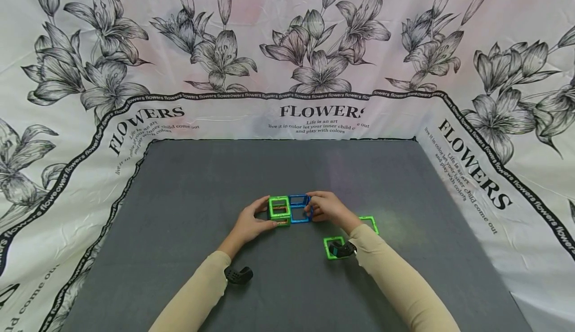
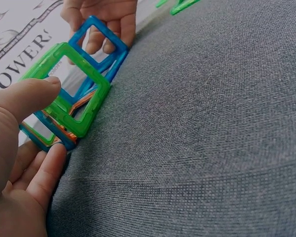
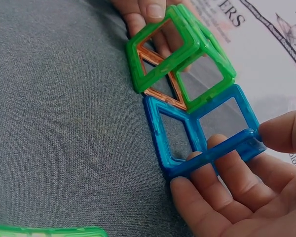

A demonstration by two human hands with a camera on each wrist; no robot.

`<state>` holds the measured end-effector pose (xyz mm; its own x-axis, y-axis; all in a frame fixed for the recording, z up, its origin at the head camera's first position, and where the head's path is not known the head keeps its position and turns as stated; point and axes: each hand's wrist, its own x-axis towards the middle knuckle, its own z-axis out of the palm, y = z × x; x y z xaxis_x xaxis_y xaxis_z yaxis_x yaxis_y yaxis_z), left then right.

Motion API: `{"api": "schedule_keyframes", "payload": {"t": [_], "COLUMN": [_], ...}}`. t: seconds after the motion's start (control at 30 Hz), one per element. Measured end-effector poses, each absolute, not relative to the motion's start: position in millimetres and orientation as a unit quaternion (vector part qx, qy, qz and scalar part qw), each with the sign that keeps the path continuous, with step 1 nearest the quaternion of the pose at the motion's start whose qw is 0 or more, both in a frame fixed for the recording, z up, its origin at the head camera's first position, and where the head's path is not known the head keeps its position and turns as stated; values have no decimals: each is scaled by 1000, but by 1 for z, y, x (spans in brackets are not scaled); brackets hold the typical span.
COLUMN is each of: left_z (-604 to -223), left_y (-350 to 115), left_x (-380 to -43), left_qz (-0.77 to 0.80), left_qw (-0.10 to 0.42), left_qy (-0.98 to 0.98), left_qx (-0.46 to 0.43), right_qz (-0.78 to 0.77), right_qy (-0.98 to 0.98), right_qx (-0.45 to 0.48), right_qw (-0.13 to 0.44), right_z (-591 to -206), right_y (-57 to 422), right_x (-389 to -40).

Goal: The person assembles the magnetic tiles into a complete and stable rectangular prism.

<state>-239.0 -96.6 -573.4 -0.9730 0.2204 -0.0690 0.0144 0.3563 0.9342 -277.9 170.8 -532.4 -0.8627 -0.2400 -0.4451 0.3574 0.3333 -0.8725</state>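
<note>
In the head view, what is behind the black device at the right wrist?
A green square frame on the gray table; its left side shows. The black device covers part of it; that part cannot be seen.

The left sleeve (image 1: 193, 294) and the right sleeve (image 1: 400, 277) match: plain cream-beige cloth, long, close-fitting, lightly creased, ending at the wrist. The left wrist camera (image 1: 239, 275) and the right wrist camera (image 1: 343, 248) are black with rounded, curved outlines, the latter bearing a small teal patch (image 1: 334, 250). The left hand (image 1: 248, 222) and right hand (image 1: 331, 208) are bare.
</note>
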Motion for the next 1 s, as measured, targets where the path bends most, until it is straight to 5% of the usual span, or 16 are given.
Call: {"api": "schedule_keyframes", "payload": {"t": [1.0], "left_z": [-576], "left_y": [-100], "left_x": [-239], "left_qz": [562], "left_qw": [74], "left_qy": [816], "left_qx": [113], "right_qz": [-599], "right_qy": [759], "right_qx": [39], "right_qw": [251], "right_z": [-532], "right_y": [173], "right_x": [-272]}}
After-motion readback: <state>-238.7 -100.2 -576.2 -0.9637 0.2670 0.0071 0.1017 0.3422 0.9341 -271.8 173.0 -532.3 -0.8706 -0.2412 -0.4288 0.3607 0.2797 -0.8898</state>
